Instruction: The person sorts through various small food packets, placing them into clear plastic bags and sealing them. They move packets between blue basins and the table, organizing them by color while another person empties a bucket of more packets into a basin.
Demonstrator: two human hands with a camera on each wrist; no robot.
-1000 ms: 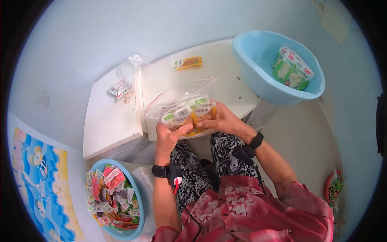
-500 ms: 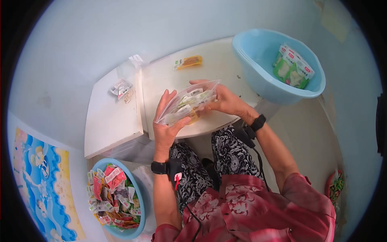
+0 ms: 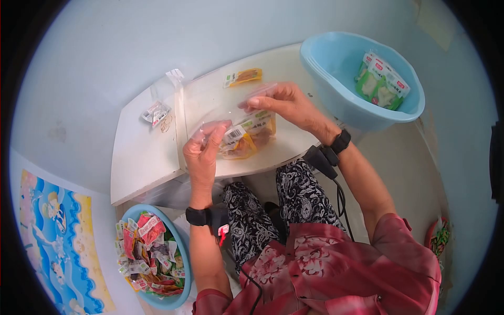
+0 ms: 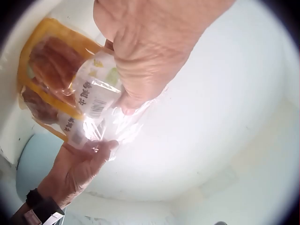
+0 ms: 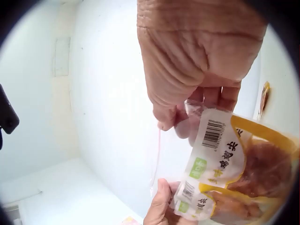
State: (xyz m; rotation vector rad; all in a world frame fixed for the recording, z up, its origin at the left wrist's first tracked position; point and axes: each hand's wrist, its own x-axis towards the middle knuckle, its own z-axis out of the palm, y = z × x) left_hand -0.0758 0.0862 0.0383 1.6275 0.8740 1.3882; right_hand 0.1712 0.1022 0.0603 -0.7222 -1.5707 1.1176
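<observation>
A clear zip-lock bag [image 3: 236,116] stands upright over the front of the white table, its top edge between both hands. Inside it are yellow-edged snack packets [image 5: 267,161] with white labels, barcodes and brown contents. My left hand [image 3: 202,149] pinches the bag's upper left edge between thumb and fingers. At the upper right edge my right hand [image 3: 291,107] pinches the plastic, thumb against the fingers. In the left wrist view the packets [image 4: 56,70] hang below the gripped edge. One similar packet [image 3: 244,77] lies alone toward the back of the table.
A blue basin [image 3: 336,102] with green-and-white packets stands at the right. Lower left, another blue basin [image 3: 185,262] holds many mixed packets. On the left tabletop lie a small silvery packet [image 3: 156,114] and rubber bands [image 3: 166,124]. A wall borders the table's back.
The hands have gone from holding the packets low in the open bag to pinching its top edge at both sides. The bag's mouth has narrowed, and the packets hang beneath the hands.
</observation>
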